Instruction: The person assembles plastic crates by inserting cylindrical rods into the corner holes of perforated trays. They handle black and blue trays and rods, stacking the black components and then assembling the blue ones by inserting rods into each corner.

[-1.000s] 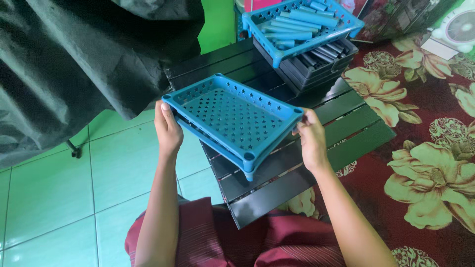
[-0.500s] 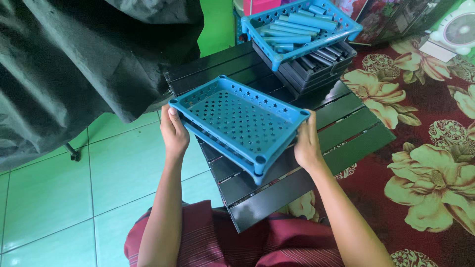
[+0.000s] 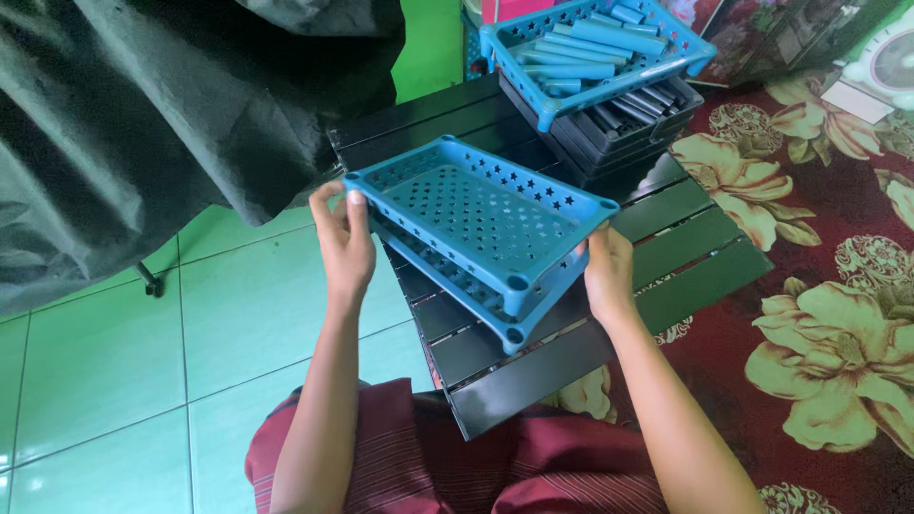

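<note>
Hands grip two stacked blue perforated trays (image 3: pixel 481 228) from opposite short ends, holding the pair tilted above a low black slatted table (image 3: pixel 666 276). The left hand (image 3: pixel 345 243) clamps the near-left corner, thumb on the rim and fingers curled along the end wall. The right hand (image 3: pixel 607 274) closes on the right end, fingers tucked beneath and out of sight. Farther back on the table, another blue tray (image 3: pixel 590 48) holding blue tubes (image 3: pixel 581 52) sits on a stack of black trays (image 3: pixel 619 128).
</note>
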